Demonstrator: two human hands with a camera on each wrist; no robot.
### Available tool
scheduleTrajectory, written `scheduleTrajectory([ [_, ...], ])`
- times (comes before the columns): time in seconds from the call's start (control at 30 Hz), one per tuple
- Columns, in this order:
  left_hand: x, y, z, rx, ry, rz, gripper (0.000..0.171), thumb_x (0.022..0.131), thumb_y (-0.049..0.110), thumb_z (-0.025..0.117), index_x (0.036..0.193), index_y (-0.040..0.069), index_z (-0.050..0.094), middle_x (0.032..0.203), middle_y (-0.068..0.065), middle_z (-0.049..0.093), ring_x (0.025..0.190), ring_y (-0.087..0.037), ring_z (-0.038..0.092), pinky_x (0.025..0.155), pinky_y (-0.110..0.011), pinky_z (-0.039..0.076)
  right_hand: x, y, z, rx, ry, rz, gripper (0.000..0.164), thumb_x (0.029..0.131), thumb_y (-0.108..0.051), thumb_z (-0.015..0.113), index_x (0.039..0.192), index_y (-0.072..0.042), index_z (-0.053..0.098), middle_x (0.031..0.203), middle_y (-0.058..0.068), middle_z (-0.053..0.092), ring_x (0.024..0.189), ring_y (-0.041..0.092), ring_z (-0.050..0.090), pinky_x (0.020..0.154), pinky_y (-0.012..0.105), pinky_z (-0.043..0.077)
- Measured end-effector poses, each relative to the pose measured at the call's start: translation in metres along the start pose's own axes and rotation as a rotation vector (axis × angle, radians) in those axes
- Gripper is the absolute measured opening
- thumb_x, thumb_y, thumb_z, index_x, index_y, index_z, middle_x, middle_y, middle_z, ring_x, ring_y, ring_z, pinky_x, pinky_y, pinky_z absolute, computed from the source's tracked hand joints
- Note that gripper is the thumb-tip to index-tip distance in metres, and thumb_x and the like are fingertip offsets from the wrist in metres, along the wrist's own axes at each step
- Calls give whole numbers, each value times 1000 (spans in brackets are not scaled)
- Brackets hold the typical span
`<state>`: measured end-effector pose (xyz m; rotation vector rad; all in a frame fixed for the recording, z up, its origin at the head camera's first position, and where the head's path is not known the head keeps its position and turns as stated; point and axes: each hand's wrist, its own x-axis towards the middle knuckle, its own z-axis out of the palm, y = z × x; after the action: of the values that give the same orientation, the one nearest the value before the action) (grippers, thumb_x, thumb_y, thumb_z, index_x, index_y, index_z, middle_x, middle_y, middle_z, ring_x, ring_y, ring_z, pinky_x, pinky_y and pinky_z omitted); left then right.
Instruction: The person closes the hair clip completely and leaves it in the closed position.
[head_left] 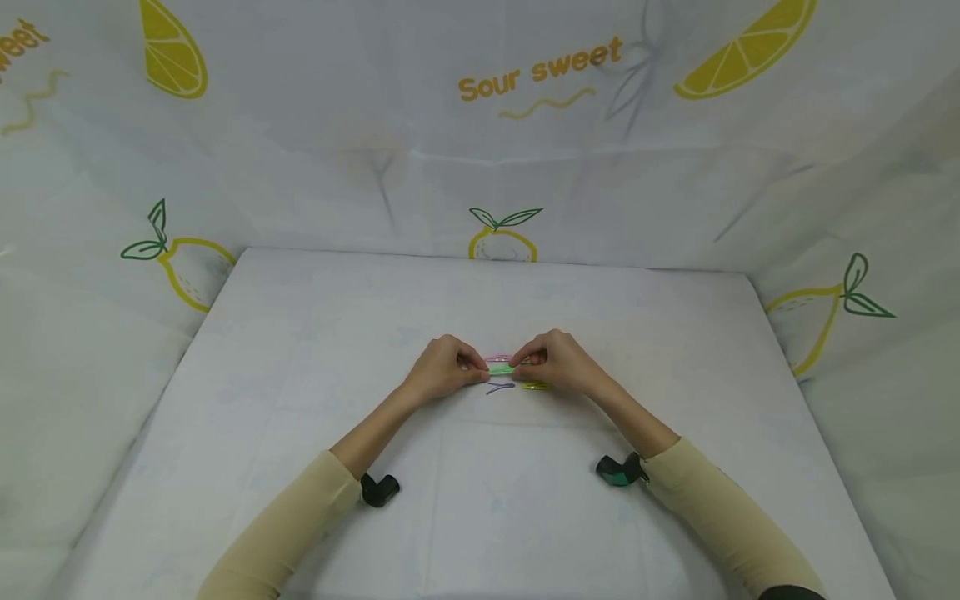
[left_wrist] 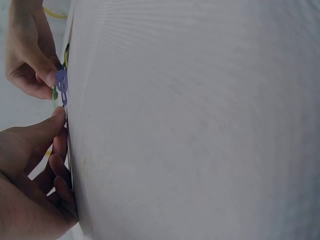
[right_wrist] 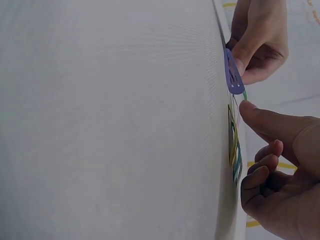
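A green snap hair clip [head_left: 501, 369] lies between the hands at the middle of the table. My left hand [head_left: 447, 367] pinches its left end between thumb and fingers, and my right hand [head_left: 561, 364] pinches the right end. Just beyond it shows a pink hair clip [head_left: 498, 358], partly covered. On the near side rests a purple snap hair clip [right_wrist: 233, 75], its two arms spread apart. To its right, below the right hand, sits a yellow hair clip [head_left: 534, 386]; a teal clip [right_wrist: 237, 167] shows beside that one in the right wrist view.
A white cloth covers the table [head_left: 480, 500]. Behind and at the sides hangs a white curtain [head_left: 315, 167] printed with lemons. Small black devices [head_left: 381, 491] stick out from both wrists, just above the table.
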<state>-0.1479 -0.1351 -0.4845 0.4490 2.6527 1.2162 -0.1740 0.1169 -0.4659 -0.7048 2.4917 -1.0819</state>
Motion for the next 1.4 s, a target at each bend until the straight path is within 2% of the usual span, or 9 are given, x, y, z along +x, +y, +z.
scheduleTrajectory([
  [0.33, -2, 4, 1, 0, 3, -27, 9, 92, 18, 88, 95, 9, 86, 88, -3, 81, 74, -7, 60, 70, -22, 45, -1, 0, 2, 3, -5, 14, 10, 92, -10, 85, 102, -6, 86, 66, -5, 51, 65, 11, 43, 60, 21, 33],
  [0.57, -2, 6, 0, -3, -1, -38, 8, 92, 16, 87, 95, 8, 85, 86, -3, 80, 74, -7, 60, 72, -24, 45, -1, 0, 3, 15, -16, 10, 12, 93, -8, 84, 104, -4, 86, 69, 0, 58, 67, 12, 46, 60, 21, 35],
  [1.0, -4, 4, 0, -17, 10, 1, 8, 93, 16, 86, 95, 8, 85, 83, -2, 78, 73, -8, 60, 71, -23, 47, -3, -2, 2, 29, -15, -21, 13, 93, -11, 85, 105, -4, 86, 70, -2, 61, 64, 10, 45, 60, 20, 36],
  [1.4, -8, 6, 0, -38, -6, 10, 7, 96, 18, 84, 97, 11, 86, 95, -4, 83, 76, -8, 58, 71, -23, 45, -6, -5, 2, 17, -23, -38, 14, 94, -13, 85, 104, -3, 85, 79, 2, 68, 70, 11, 51, 63, 20, 41],
])
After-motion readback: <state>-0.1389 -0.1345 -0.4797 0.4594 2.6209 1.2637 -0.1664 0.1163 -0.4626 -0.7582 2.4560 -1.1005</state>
